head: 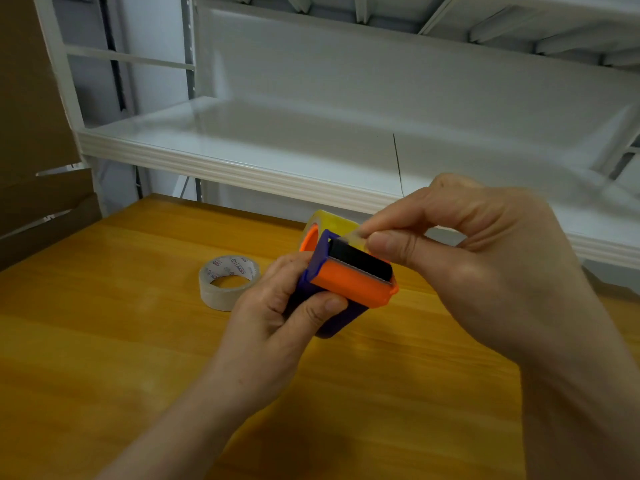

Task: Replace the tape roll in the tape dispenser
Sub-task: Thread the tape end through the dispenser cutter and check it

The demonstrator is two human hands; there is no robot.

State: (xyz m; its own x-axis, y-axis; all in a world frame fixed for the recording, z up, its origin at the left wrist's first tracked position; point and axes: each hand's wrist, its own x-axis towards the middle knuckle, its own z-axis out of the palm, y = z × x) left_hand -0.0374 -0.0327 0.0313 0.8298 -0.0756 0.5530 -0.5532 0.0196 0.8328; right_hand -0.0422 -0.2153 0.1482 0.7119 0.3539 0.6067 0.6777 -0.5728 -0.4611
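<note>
Orange-and-blue tape dispenser (346,282) sits clamped in the left grip (277,317), its yellowish roll (332,221) just beyond; the right grip (467,244) pinches the tape end (353,239), which could tear or restick if tugged askew.

Spare tape roll (228,282) lies on bench (104,341), left of hand-held dispenser (346,289); shelf (277,147) behind; cardboard (34,133) far left.

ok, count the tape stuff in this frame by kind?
Tape rolls: 2, one in the dispenser, one flat on the table
Tape dispensers: 1, held in the left hand
Total: 3
</note>
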